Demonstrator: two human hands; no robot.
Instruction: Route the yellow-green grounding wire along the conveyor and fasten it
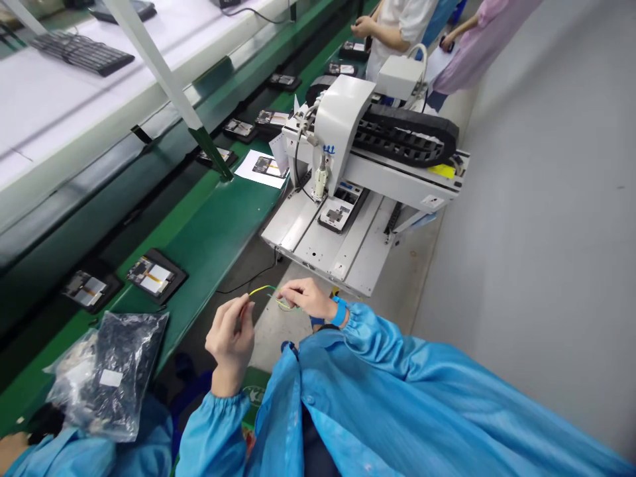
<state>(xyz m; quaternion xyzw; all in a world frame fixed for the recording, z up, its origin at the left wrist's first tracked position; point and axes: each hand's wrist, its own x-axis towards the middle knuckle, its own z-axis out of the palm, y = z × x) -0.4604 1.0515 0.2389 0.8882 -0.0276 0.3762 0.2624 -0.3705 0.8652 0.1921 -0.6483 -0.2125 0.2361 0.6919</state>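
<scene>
My left hand (231,334) and my right hand (305,298) are raised in front of my blue coat, each pinching one end of a thin yellow-green wire (261,289). The wire arcs between them and forms a small loop under my right fingers. A blue strap (339,311) circles my right wrist. Both hands hover over the floor gap between the green conveyor belt (213,232) and a white desktop machine (342,126).
Open devices in black trays (155,275) lie along the belt, with more farther up. A plastic bag of dark parts (106,371) rests at the lower left on a blue sleeve. A keyboard (82,53) sits on the upper shelf. Two people (397,26) stand at the far end.
</scene>
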